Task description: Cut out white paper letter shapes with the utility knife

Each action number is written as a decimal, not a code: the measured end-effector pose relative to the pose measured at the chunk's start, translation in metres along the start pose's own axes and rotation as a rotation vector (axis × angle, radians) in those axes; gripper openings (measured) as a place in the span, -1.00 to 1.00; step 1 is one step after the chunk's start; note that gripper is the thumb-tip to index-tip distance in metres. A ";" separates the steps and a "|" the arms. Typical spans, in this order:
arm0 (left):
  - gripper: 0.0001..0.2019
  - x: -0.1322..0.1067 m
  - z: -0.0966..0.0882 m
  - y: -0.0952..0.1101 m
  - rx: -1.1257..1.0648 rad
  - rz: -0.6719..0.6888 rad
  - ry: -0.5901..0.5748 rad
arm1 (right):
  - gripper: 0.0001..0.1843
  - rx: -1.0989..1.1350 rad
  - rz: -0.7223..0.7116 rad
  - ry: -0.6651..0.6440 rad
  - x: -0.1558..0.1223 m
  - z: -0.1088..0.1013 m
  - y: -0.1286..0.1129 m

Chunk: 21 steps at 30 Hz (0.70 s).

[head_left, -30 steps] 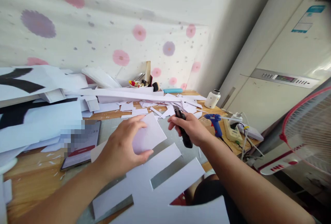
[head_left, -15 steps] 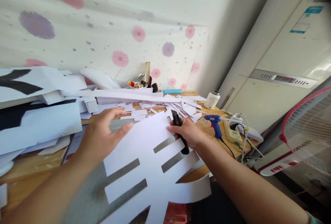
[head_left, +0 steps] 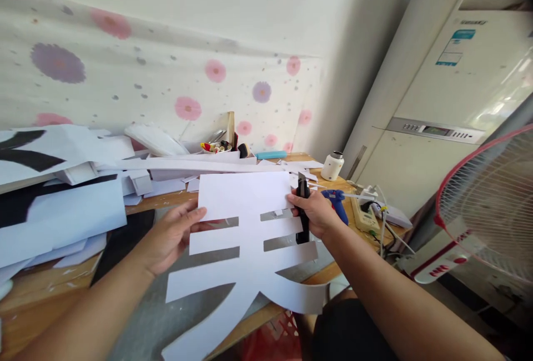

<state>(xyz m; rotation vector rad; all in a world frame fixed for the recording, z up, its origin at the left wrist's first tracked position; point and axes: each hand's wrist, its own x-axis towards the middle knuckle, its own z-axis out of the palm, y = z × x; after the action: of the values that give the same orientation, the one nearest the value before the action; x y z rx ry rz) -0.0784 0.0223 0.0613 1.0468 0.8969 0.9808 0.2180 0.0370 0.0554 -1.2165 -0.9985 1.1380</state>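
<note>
Between my hands is a white cut-out character point(head_left: 251, 241) of stiff paper or board, with slots along both sides and two curved legs at its near end. My left hand point(head_left: 172, 236) grips its upper left edge, thumb on top and fingers beneath. My right hand point(head_left: 313, 210) is closed around a black utility knife point(head_left: 303, 214), which points up and away, and its thumb and finger also pinch the cut-out's upper right edge. Under the cut-out lies a grey cutting board point(head_left: 145, 308), partly hidden.
White paper pieces point(head_left: 79, 205) are stacked at left. Behind lie paper strips point(head_left: 187, 165) and a bowl of small items point(head_left: 216, 147). To the right are a white bottle point(head_left: 332, 165), a blue glue gun point(head_left: 336, 202), a power strip point(head_left: 365, 215) and a fan point(head_left: 491, 205).
My left hand has gone from hovering open to gripping the cut-out's left edge. The cut-out has turned straighter and lifted, and my right hand still has the knife. The view has shifted.
</note>
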 end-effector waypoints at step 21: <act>-0.83 0.003 0.002 0.023 -0.055 -0.102 0.288 | -0.30 -1.378 -0.072 0.098 0.044 -0.037 -0.014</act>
<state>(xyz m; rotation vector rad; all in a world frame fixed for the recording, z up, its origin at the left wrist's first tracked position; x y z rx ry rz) -0.0804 0.0287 0.0835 0.8169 1.1416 1.0805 0.2629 0.0738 0.0645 -2.2072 -1.8064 0.1762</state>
